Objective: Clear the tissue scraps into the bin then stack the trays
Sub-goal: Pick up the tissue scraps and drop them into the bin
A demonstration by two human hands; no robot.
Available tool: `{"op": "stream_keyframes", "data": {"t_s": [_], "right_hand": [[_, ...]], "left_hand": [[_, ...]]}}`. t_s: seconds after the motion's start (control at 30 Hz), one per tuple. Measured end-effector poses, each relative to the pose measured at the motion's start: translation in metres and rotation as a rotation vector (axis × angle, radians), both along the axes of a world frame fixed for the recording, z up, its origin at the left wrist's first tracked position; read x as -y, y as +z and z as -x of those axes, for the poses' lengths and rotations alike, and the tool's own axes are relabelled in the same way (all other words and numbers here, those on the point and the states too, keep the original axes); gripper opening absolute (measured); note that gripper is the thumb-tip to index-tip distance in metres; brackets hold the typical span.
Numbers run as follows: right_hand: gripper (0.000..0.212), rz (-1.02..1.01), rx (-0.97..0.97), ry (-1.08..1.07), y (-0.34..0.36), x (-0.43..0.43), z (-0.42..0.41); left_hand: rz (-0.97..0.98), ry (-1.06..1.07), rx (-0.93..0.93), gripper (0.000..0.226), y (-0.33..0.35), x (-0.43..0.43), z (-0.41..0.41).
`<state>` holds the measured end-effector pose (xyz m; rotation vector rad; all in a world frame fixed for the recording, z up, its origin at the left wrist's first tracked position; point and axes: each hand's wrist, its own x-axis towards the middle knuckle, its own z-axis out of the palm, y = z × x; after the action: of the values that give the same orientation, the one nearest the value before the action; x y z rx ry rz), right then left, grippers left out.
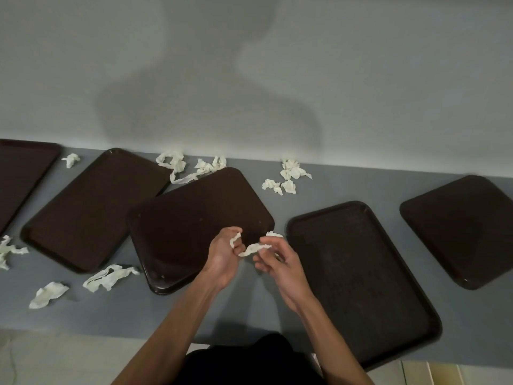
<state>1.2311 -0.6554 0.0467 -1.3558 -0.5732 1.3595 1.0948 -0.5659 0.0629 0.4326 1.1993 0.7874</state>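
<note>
Two hands (222,255) (283,263) pinch one scrap (254,248) amid five trays (22,168) (91,209) (188,212) (361,273) (466,226).

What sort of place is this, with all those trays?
Probably a canteen or cafeteria clean-up spot: several brown serving trays lie along a grey counter against a plain wall, with crumpled tissue scraps scattered between them.

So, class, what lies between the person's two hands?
A twisted tissue strip, gripped by the left hand and pinched by the right hand, as the head view shows.
</note>
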Motion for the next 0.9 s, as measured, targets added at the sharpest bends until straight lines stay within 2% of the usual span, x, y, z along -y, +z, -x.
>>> {"op": "stream_keyframes", "data": {"t_s": [0.07, 0.17, 0.3, 0.4, 0.47, 0.57, 0.67, 0.77, 0.83, 0.9], "right_hand": [[0.015, -0.027, 0.131, 0.067, 0.006, -0.002, 0.006], [0.012, -0.033, 0.481, 0.098, 0.007, -0.003, 0.017], [0.024, -0.091, 0.650, 0.059, 0.013, -0.005, 0.025], [0.031, -0.107, 0.853, 0.017, 0.014, -0.005, 0.029], [0.038, -0.091, 0.935, 0.006, 0.008, -0.006, 0.027], [0.047, -0.088, 0.922, 0.101, -0.001, -0.007, 0.021], [0.035, -0.095, 0.885, 0.156, -0.001, -0.011, 0.007], [0.024, -0.078, 1.080, 0.119, -0.010, -0.021, -0.017], [0.038, 0.021, 1.285, 0.265, -0.023, -0.031, -0.030], [0.058, 0.122, 1.409, 0.457, -0.040, -0.039, -0.034]], "left_hand": [[0.016, 0.009, -0.021, 0.026, -0.004, 0.005, -0.005], [-0.004, -0.027, -0.074, 0.035, -0.007, 0.008, -0.011], [0.004, -0.089, 0.010, 0.029, 0.000, 0.017, -0.016], [0.032, -0.155, 0.038, 0.034, 0.000, 0.032, -0.024], [0.013, -0.220, -0.038, 0.036, -0.005, 0.035, -0.024], [-0.102, -0.385, -0.292, 0.036, -0.016, 0.031, -0.017], [-0.148, -0.342, -0.451, 0.034, -0.019, 0.018, -0.007], [-0.190, -0.312, -0.537, 0.032, -0.021, 0.004, 0.006], [-0.223, -0.319, -0.567, 0.030, -0.023, -0.001, 0.012], [-0.232, -0.315, -0.573, 0.035, -0.022, -0.001, 0.015]]}}
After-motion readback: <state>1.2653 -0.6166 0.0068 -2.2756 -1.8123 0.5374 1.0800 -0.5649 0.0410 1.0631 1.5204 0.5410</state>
